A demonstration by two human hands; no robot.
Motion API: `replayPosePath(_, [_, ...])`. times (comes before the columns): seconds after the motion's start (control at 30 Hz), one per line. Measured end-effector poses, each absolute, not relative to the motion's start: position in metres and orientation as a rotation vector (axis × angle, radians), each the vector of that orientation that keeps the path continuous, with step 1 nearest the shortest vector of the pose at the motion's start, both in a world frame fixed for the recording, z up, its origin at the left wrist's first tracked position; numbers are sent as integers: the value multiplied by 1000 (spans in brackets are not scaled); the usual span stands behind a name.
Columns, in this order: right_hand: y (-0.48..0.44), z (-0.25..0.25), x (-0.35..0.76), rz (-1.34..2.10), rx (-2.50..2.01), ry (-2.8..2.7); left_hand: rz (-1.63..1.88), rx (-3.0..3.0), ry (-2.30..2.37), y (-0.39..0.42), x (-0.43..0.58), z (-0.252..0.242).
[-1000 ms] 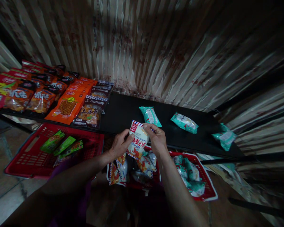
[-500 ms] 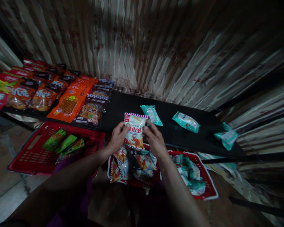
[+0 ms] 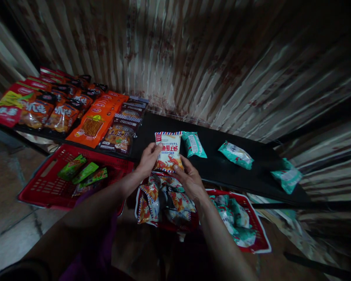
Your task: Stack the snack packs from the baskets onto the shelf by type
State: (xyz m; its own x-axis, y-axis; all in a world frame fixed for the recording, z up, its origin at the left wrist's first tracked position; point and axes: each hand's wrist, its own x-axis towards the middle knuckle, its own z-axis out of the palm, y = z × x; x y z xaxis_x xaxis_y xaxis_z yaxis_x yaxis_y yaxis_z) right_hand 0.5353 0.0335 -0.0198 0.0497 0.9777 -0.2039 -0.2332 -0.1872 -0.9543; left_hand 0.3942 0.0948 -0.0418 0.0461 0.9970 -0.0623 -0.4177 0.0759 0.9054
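Shrimp snack packet (image 3: 168, 151): white with a red-and-blue striped top, held upright over the front edge of the black table (image 3: 219, 168), just left of the nearest teal packet (image 3: 194, 144).
Left hand (image 3: 148, 158): grip clenched on the packet's left side.
Right hand (image 3: 189, 178): grip pinching the lower right corner of the shrimp snack packet.
Open room: bare table top lies behind the packet up to the corrugated wall (image 3: 193, 58), with more bare stretches between the teal packets.
Edges: the table's front edge runs right under both hands. The far-right teal packet (image 3: 287, 176) lies at the table's right end, close to that edge. The stocked rows (image 3: 90, 125) fill the left end.
Below: the centre red basket (image 3: 259, 234) sits under the hands, and the left red basket (image 3: 43, 187) is just beside it.
Hard to make out: both forearms cover part of the centre basket. Its heaped packets overlap too much to count. The leftmost rows are cut off by the frame, and the light is dim.
Counts: one packet in hand, three teal packets on the table, three green packets (image 3: 84, 173) in the left basket, two red baskets.
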Motion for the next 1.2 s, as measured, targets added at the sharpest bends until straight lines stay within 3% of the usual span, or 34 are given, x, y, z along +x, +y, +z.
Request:
replayPosePath(0.47, [41,-19,537,1237,-1253,-754,1129,877,591,89,386,-44])
replayPosePath(1.2, [41,-24,535,1184,-1252,-836,1197,826,643,90,391,-54])
